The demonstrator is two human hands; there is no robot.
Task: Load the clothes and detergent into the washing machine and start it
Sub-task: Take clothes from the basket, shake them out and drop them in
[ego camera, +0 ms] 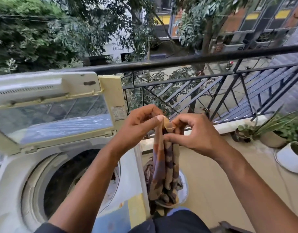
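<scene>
You are holding the patterned cloth (165, 158) up just right of the washing machine (49, 165), its tail hanging into what is probably a laundry basket (182, 190). Left hand (138, 126) and right hand (197, 133) fingers are pinching its top edge. Swing it left over the open drum (74, 179) before releasing.

Tan balcony floor (212, 182), washing machine (15, 174), potted plants (279, 135) (right side), clothes basin (183, 187)

Washing machine (18, 182) at left, lid (49, 108) raised behind its drum (72, 180). Railing (195, 58) behind. Potted plants (279, 132) at right. Cloth (165, 165) hangs between, seemingly over a tub (183, 197).
</scene>
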